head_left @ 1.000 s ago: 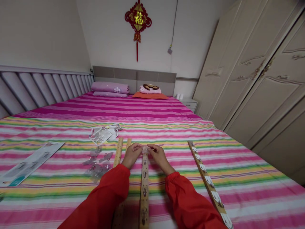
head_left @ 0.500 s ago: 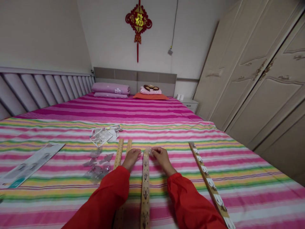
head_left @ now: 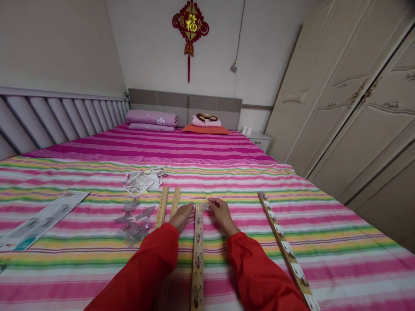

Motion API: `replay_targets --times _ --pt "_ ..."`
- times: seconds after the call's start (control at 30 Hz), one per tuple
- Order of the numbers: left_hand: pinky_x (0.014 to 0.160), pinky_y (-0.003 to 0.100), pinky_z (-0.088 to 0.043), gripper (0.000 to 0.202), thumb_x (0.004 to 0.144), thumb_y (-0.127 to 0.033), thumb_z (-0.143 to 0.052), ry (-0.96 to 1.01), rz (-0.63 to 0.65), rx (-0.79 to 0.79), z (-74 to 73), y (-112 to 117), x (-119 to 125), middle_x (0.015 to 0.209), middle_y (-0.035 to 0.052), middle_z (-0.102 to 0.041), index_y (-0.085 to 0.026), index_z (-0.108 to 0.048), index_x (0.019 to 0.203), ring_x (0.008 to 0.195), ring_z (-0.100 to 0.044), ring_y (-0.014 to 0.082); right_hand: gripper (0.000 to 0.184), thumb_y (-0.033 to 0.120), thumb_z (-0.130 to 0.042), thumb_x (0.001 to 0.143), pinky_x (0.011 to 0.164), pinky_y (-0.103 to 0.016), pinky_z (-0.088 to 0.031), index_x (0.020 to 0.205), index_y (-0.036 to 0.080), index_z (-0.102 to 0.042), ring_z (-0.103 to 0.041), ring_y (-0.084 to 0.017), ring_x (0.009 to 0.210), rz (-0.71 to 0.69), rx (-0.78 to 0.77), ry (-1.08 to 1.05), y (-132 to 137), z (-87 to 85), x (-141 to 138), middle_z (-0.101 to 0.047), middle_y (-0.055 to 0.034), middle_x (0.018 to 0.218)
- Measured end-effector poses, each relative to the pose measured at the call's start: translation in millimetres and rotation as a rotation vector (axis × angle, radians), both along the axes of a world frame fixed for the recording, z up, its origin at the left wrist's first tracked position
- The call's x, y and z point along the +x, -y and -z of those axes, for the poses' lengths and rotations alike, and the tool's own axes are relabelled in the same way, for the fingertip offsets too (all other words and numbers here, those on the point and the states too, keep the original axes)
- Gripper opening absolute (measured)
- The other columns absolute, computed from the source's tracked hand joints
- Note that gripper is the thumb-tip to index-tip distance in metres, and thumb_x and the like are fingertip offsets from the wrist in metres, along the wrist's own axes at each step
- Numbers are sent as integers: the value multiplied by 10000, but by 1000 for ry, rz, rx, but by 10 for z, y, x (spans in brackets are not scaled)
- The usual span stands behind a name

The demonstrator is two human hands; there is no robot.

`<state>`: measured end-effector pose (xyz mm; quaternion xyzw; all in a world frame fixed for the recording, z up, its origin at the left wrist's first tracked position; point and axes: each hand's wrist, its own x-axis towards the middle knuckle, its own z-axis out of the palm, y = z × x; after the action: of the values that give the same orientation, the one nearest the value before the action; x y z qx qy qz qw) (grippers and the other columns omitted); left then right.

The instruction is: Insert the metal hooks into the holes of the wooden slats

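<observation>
A narrow wooden strip (head_left: 196,276) with rows of small holes lies lengthwise between my hands, several metal hooks (head_left: 198,237) fixed along it. My right hand (head_left: 222,216) pinches a small clear plastic piece (head_left: 205,206) just right of the strip's far end. To the left of that end is my left hand (head_left: 182,218), fingers stretched out, apparently holding nothing. Left of it lie two more pale wooden strips, the nearer one (head_left: 175,198) partly behind the hand and the other (head_left: 162,207) beside it. Clear plastic squares with hooks (head_left: 133,220) are scattered farther left.
On the right lies a wooden strip with white-backed hooks (head_left: 287,248). A pile of small packets (head_left: 142,181) sits beyond the clear squares, and a long card package (head_left: 45,220) lies at far left. Striped bedding (head_left: 246,181) covers the bed; a wardrobe (head_left: 340,121) stands at right.
My left fingers have opened out and drawn slightly down beside the strip. My right hand keeps its pinch, and the clear piece now shows more fully beside the strip's end.
</observation>
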<state>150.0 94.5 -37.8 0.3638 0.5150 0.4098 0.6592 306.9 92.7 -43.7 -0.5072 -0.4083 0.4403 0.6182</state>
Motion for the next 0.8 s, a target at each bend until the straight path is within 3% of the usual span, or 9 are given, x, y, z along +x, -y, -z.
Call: replay_targets --times 0.13,0.33,0.47,0.6,0.8 --pt "796 320 -463 398 637 -513 -678 -32 9 32 11 1 13 781 71 -646 -159 -565 777 793 -617 188 164 271 -655 573 349 -211 -313 688 173 -591 -398 -79 309 -18 -37 -59 32 -29 -23 -510 71 405" --pt "677 272 -430 339 634 -471 -651 -193 -118 407 -115 -9 14 655 16 -616 -137 -626 685 708 -565 166 216 279 -691 552 355 -212 -313 710 152 -618 -413 -79 319 -79 -36 -88 70 -130 -74 -512 63 385" --pt "569 242 -415 349 563 -367 -717 -98 -60 388 -213 3 20 568 -16 -594 -119 -665 803 551 -527 113 257 246 -716 520 391 -209 -330 748 139 -665 -436 -69 369 -109 20 -90 54 -193 -114 -543 61 454" --pt "574 240 -440 291 475 -253 -764 -46 -51 291 -215 19 59 583 2 -623 -117 -656 708 543 -555 107 287 228 -705 509 403 -208 -340 778 147 -647 -437 -68 376 -96 31 -162 22 -213 -155 -565 64 478" --pt "582 241 -444 219 505 -226 -733 -60 -68 280 -188 28 49 579 8 -629 -116 -661 680 547 -563 113 227 252 -696 528 397 -219 -346 728 148 -671 -451 -91 381 -123 -31 -139 44 -206 -130 -579 37 461"
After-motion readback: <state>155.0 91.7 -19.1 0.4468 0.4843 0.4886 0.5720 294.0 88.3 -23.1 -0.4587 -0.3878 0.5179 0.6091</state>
